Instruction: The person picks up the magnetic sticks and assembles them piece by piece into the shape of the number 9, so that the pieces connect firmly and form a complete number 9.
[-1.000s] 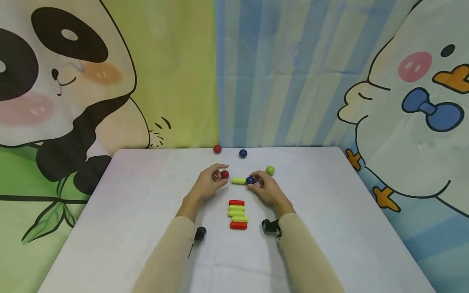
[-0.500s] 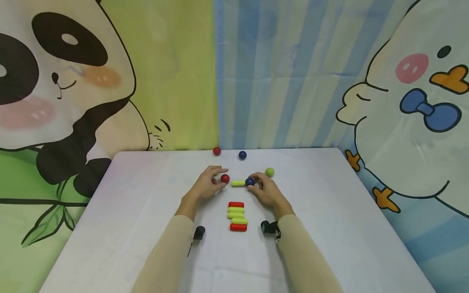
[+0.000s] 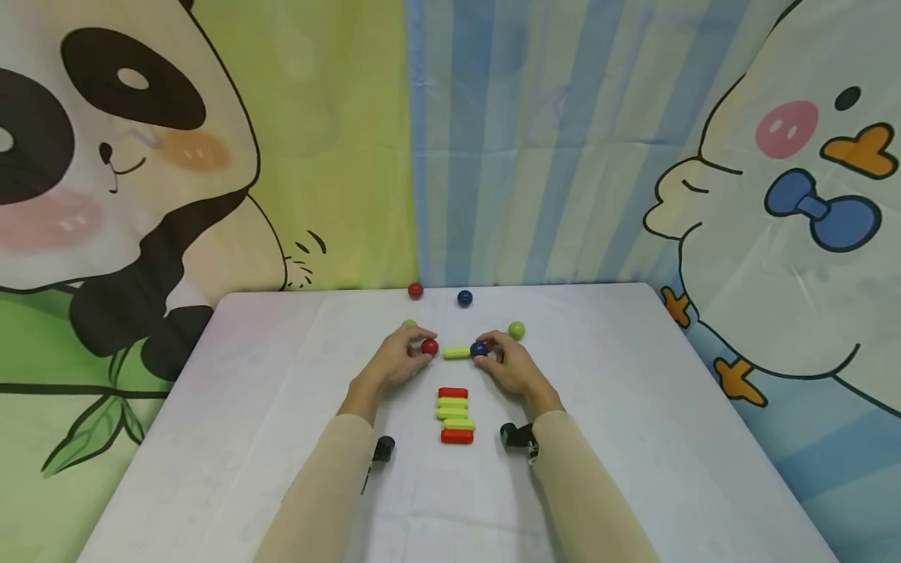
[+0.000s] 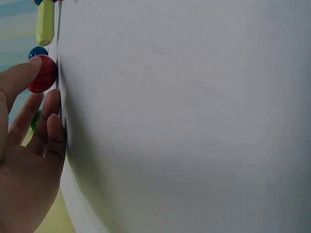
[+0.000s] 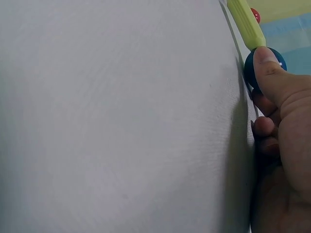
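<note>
Left hand [image 3: 394, 361] on the desk [image 3: 246, 407], thumb and fingertips pinching a red ball [image 3: 429, 347] that sits at its fingertip end. The left wrist view confirms it: the thumb lies over the ball's top and the other fingers come up beneath.

Right hand [image 3: 508, 366] mirrors it, fingers curled round a dark blue ball [image 3: 479, 349]. In the right wrist view the thumb presses on that ball, which touches the end of a yellow-green stick [image 3: 457, 353]. So the stick lies flat between the two hands, the blue ball against the end by the right hand, the red ball just off the other end, a small gap showing.

Just beyond the right hand's fingers sits a green ball [image 3: 517, 331], loose on the desk. Past the left hand's fingertips, a bit of another green ball [image 3: 410, 324] peeks out. Farther out from both hands, near the far edge, a second red ball [image 3: 415, 291] and a second blue ball [image 3: 464, 298] lie side by side, apart.

Back toward the wrists, between the forearms, lies a row of short sticks [image 3: 454, 414]: red, yellow-green ones, red at the nearest end.
</note>
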### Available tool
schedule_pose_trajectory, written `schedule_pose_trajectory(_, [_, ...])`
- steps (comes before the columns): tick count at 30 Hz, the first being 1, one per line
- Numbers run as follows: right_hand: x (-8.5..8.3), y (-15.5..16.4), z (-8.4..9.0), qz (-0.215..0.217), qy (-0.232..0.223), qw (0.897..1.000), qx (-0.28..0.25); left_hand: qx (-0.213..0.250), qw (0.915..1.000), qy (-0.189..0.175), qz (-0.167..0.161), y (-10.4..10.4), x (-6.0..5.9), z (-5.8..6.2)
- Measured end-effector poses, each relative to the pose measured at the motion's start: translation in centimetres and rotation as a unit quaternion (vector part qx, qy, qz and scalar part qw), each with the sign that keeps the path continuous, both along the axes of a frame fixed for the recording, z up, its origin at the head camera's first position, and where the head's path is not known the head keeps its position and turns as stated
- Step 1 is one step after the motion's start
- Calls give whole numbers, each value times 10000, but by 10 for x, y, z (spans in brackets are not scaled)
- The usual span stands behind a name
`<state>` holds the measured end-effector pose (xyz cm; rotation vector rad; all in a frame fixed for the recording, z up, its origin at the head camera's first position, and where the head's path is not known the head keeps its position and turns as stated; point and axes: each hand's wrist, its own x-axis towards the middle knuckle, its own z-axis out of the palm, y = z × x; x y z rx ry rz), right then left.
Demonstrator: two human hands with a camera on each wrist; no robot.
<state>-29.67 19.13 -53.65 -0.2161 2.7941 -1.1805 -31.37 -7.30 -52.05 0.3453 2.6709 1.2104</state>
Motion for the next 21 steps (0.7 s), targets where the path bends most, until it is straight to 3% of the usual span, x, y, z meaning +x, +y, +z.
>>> schedule_pose_trajectory(8, [0, -1, -2, -10, -15, 10000, -20, 150, 9997, 87, 146, -2, 4, -4])
schedule_pose_trajectory(14, [1, -2, 0, -69, 77, 9999, -90, 281, 9993, -42, 224, 1, 6, -8])
schedule_pose_trajectory(21, [1, 1, 1, -42, 29, 9999, -95, 290, 9984, 9, 487, 7, 9, -13])
